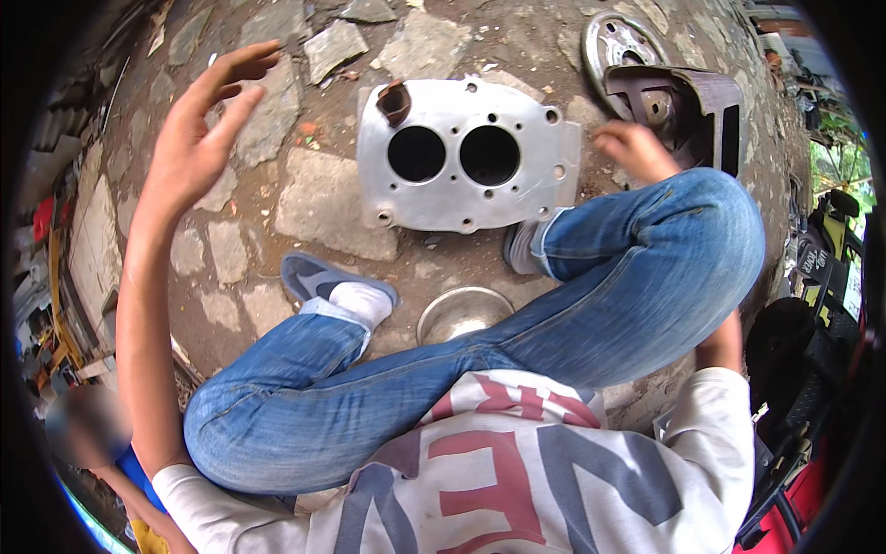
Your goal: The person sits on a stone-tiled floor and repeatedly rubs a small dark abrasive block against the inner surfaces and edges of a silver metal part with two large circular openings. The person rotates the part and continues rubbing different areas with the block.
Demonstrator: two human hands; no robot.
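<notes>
Nearest the lens sits my printed shirt, then my jeans, and past them the grey metal casing lies on stone paving, between my hands. Left hand is loosely spread and empty, while my right hand blurs beyond my knee, fingers bent, holding what, if anything, I cannot tell. With a small brown piece at the casing's upper-left corner, I seem between grips; taking hold would call for both hands moving inward.
</notes>
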